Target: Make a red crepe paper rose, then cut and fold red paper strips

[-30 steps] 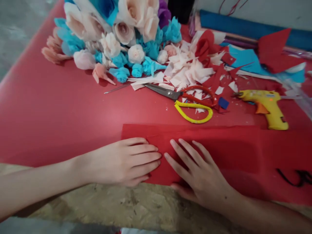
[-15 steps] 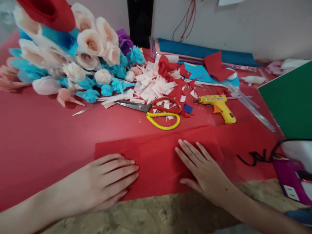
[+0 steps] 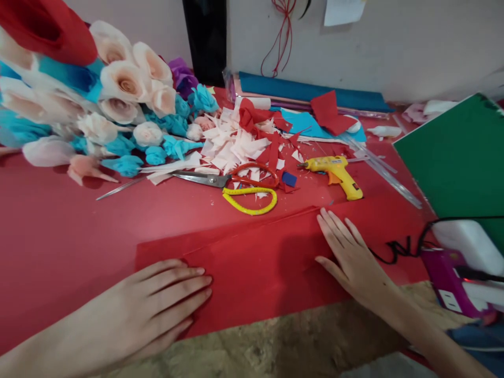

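Beyond sheet: scissors, glue gun, ragged scraps, ruffled flowers | sheet: red, creased | on it: left hand flat, fingers close; right hand flat, spread

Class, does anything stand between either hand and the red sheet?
Nothing visible does: the left hand and right hand both rest on the red sheet. The scissors lie beyond its far edge, out of the way.
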Tool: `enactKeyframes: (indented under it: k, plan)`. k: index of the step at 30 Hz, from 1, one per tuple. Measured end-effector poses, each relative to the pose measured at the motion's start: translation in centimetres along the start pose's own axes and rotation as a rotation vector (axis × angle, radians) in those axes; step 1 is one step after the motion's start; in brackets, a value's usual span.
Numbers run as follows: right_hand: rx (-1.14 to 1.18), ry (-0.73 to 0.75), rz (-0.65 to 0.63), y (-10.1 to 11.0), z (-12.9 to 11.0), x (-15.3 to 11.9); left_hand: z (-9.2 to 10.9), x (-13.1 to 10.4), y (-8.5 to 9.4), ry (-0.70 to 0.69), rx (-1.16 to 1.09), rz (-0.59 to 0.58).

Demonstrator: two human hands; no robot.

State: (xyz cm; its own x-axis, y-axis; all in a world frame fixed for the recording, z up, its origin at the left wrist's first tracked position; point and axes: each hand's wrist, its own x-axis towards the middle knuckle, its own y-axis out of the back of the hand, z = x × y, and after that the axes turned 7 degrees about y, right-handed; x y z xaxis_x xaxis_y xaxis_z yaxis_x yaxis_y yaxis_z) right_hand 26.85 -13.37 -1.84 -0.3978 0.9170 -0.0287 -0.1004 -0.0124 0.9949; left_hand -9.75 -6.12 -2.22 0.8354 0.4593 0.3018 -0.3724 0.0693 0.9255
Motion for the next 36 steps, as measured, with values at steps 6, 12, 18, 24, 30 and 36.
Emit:
enactKeyframes:
  k: [6, 12, 18, 24, 30, 36]
  plan:
    - [0.139, 0.012, -0.053, 0.4, 0.7, 0.0, -0.6, 1.3, 1.4, -0.208, 0.107, -0.078]
    - [0.251, -0.008, -0.025, 0.3, 1.1, -0.1, 0.7, 2.7, 2.5, -0.107, 0.056, -0.173]
    - [0.269, -0.026, -0.026, 0.0, 1.2, -0.2, 0.9, 3.6, 2.8, -0.109, 0.089, -0.277]
    - [0.266, -0.026, -0.004, -0.4, 1.2, -0.2, 0.4, 3.8, 2.0, -0.134, 0.059, -0.121]
    - [0.319, -0.044, 0.005, -0.1, 1.1, -0.1, 0.1, 3.7, 1.9, -0.15, 0.037, -0.16]
    - [0.333, -0.001, 0.168, 1.5, 0.2, 0.2, -0.7, 2.0, 3.1, -0.102, -0.004, -0.14]
